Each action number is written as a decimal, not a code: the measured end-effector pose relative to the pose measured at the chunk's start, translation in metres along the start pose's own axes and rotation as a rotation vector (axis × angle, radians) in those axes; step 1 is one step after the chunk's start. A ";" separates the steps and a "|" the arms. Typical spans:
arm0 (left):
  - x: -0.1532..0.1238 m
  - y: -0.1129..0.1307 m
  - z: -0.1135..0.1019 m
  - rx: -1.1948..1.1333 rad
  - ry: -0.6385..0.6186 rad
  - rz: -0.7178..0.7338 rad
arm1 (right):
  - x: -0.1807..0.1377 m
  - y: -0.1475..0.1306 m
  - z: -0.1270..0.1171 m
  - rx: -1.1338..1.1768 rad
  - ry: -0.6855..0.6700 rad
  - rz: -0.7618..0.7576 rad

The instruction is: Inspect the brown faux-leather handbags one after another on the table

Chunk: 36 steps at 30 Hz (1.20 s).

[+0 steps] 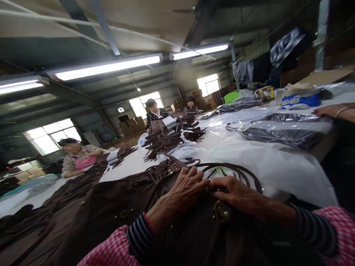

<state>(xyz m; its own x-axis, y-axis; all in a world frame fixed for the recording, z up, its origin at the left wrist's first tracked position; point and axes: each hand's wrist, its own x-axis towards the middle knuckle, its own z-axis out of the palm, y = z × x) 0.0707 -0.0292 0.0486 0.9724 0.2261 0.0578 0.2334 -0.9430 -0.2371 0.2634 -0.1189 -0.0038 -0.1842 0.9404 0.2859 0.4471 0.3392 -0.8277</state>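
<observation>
A dark brown cloth piece (116,195) with straps and brass-coloured rings and studs lies across the table in front of me; I cannot tell whether it is a bag or a garment. My left hand (187,184) has its fingers curled closed on the upper edge of this cloth. Right beside it, my right hand (229,190) pinches the same edge, its thumb bent under the fingers. What lies under the fingertips is hidden. Below my right hand a brass ring fitting (220,210) shows on the cloth. A dark looped strap (249,173) curves out behind my hands.
Thin white sheeting (285,170) spreads to the right. Beyond it lie plastic-wrapped dark pieces (285,131), near another person's hand (330,110). A heap of brown straps (172,138) stands ahead on the table. Several co-workers sit or stand farther off, one person (79,157) at the left.
</observation>
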 end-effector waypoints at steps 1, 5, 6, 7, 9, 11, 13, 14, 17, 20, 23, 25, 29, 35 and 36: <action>0.001 -0.001 0.002 -0.016 0.010 0.004 | 0.000 0.000 0.001 0.010 0.001 -0.006; -0.001 -0.004 0.008 -0.131 0.054 0.018 | -0.001 -0.002 0.005 0.039 0.024 0.011; -0.003 -0.005 0.009 -0.153 0.062 0.017 | -0.001 -0.003 0.005 0.044 0.024 0.019; -0.004 -0.005 0.009 -0.163 0.071 0.013 | -0.001 -0.004 0.005 0.043 0.021 0.027; -0.005 -0.004 0.010 -0.139 0.085 0.004 | 0.001 -0.006 0.003 0.027 0.016 0.037; -0.005 -0.004 0.008 -0.087 0.108 0.006 | 0.005 -0.007 0.001 0.009 0.013 0.051; -0.003 -0.003 0.003 -0.044 0.131 0.027 | 0.008 -0.006 0.001 0.005 0.002 0.064; -0.002 -0.003 0.001 -0.036 0.140 0.042 | 0.009 -0.006 0.001 0.009 -0.005 0.062; -0.003 -0.003 -0.009 -0.051 0.140 0.062 | 0.009 -0.008 0.000 0.035 -0.006 0.033; -0.006 -0.005 -0.013 -0.076 0.110 0.049 | 0.008 -0.009 0.000 0.078 -0.042 -0.032; -0.006 -0.007 -0.012 -0.124 0.096 0.021 | 0.010 -0.005 0.002 0.145 -0.178 -0.042; -0.006 -0.008 -0.011 -0.189 0.131 -0.017 | 0.011 -0.002 0.004 0.183 -0.204 0.015; -0.016 0.000 -0.020 -0.340 0.306 -0.042 | 0.005 -0.008 0.010 0.171 -0.137 0.067; -0.064 0.001 -0.032 -0.356 0.436 0.032 | -0.005 -0.005 0.017 -0.071 -0.027 0.017; -0.073 0.000 -0.031 -0.354 0.442 0.029 | -0.005 0.000 0.019 -0.064 -0.026 0.050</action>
<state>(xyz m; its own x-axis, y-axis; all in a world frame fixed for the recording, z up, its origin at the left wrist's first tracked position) -0.0005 -0.0533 0.0741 0.8679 0.1473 0.4744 0.1184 -0.9888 0.0904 0.2479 -0.1240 -0.0142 -0.1824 0.9556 0.2316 0.5109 0.2934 -0.8080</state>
